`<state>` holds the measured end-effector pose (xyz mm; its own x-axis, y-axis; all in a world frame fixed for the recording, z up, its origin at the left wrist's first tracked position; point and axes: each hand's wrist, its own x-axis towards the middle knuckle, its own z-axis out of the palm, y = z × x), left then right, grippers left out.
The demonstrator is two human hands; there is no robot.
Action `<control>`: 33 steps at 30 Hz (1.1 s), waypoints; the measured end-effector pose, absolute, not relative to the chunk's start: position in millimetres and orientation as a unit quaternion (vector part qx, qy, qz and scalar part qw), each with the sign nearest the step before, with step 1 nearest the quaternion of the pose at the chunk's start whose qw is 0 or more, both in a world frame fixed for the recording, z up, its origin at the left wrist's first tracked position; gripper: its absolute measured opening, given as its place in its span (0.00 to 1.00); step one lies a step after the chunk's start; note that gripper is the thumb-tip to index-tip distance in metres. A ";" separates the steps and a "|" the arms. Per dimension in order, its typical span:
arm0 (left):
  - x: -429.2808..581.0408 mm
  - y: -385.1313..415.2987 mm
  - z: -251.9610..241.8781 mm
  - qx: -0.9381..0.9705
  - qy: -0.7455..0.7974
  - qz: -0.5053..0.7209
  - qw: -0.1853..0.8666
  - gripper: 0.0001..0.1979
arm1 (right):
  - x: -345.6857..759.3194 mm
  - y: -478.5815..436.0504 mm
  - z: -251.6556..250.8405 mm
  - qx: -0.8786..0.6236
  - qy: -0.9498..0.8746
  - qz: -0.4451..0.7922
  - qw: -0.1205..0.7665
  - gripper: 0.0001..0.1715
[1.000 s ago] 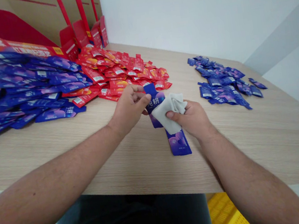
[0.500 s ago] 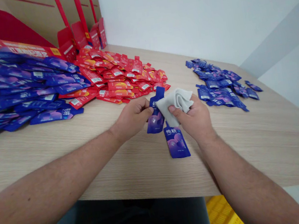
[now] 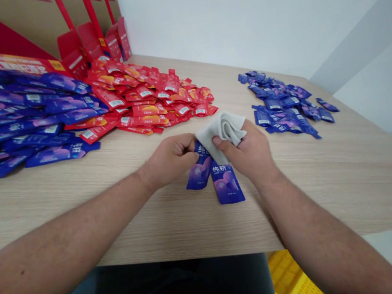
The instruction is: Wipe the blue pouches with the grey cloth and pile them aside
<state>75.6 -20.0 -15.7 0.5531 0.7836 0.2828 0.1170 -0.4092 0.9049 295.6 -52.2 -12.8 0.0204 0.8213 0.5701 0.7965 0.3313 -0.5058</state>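
My left hand [image 3: 172, 160] is closed on the edge of a blue-purple pouch [image 3: 199, 172], which hangs tilted between thumb and fingers. A folded pale grey cloth [image 3: 220, 134] is gripped in my right hand [image 3: 249, 151], thumb on top. The cloth lies over the top end of the held pouch and hides its spout part. Just below and to the right, a second blue-purple pouch [image 3: 227, 184] lies face up on the table, its upper end covered by the cloth.
At left is a large heap of blue pouches [image 3: 31, 116], beside a heap of red pouches [image 3: 152, 97]. Red cartons [image 3: 76, 47] stand behind them. A smaller pile of blue pouches [image 3: 280, 101] lies at the right. Below the table edge shows a yellow crate [image 3: 298, 278].
The held pouch has moved down and left, and the cloth now covers its top end. The cloth has shifted slightly left. My view has turned a little to the right.
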 end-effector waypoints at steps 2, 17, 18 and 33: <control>75.5 -20.7 -15.7 0.759 0.286 0.368 0.455 0.10 | 296.5 -51.1 -12.3 -0.586 -0.681 0.018 0.440 0.24; 77.4 -18.7 -22.3 0.749 0.306 0.361 0.463 0.10 | 291.6 -54.7 -11.6 -0.555 -0.717 0.033 0.420 0.23; 78.0 -18.7 -22.0 0.731 0.309 0.364 0.487 0.10 | 291.2 -54.8 -11.4 -0.549 -0.725 0.042 0.415 0.22; 84.1 -17.9 -19.9 0.507 0.351 0.438 0.655 0.12 | 287.6 -58.5 -10.2 -0.510 -0.791 0.033 0.338 0.11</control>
<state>84.1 -17.9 -19.9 0.3704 0.9287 -0.0161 -0.2170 0.1034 0.9707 287.6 -58.5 -10.2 -0.2520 0.8283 0.5005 0.7841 0.4778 -0.3960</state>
